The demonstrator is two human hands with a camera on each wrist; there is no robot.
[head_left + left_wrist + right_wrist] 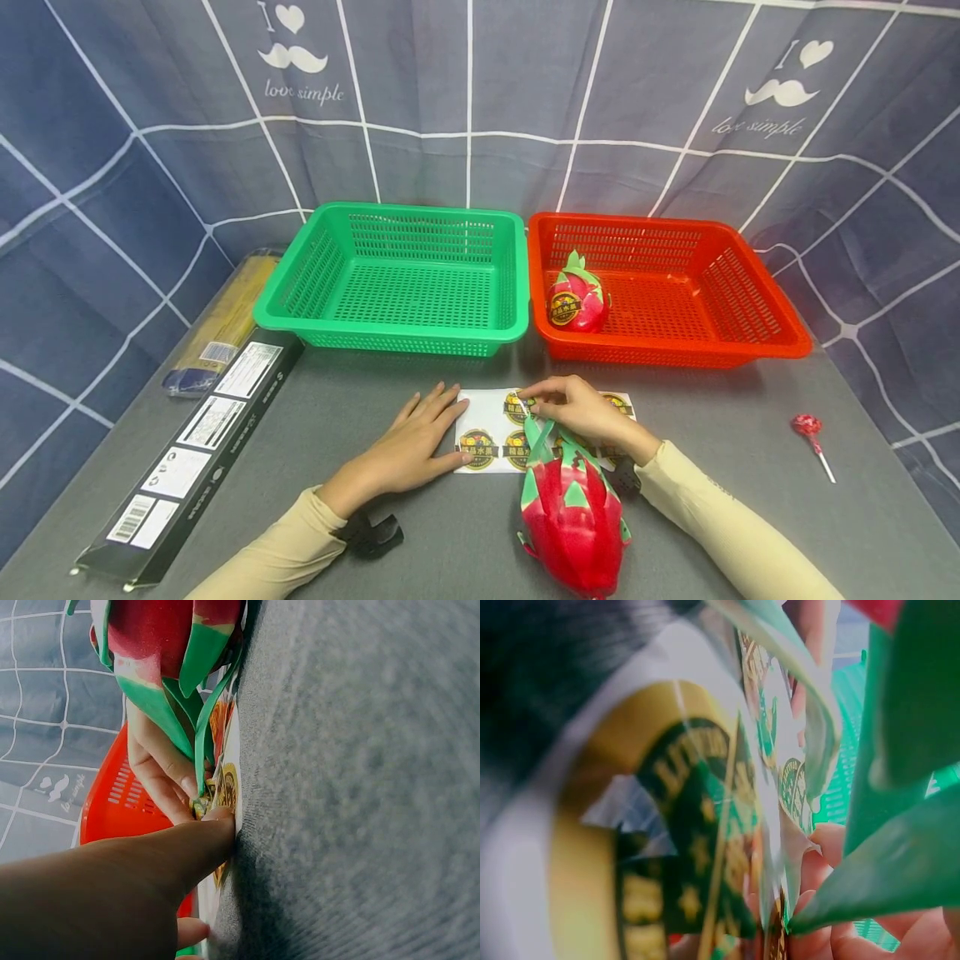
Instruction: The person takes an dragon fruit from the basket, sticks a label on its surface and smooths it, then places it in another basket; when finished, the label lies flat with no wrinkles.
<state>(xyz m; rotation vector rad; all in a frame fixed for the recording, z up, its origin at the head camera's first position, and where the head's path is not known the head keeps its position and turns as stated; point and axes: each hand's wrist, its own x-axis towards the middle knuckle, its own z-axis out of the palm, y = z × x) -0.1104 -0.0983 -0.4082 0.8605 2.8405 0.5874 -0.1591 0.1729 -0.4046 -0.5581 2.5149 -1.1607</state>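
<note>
A white sheet of round black-and-gold stickers lies on the grey table. My left hand rests flat along its left edge, thumb and fingers spread. At the top of the sheet, my right hand pinches a sticker between thumb and index finger. A toy dragon fruit, red with green leaf tips, lies just in front of the right hand, and its leaves overlap the sheet. In the right wrist view, green leaves partly hide the fingertips at the sticker.
Behind the sheet stand a green basket and a red basket; the red one holds a stickered dragon fruit. At the left are a long black box and a yellow package. A red lollipop lies at the right.
</note>
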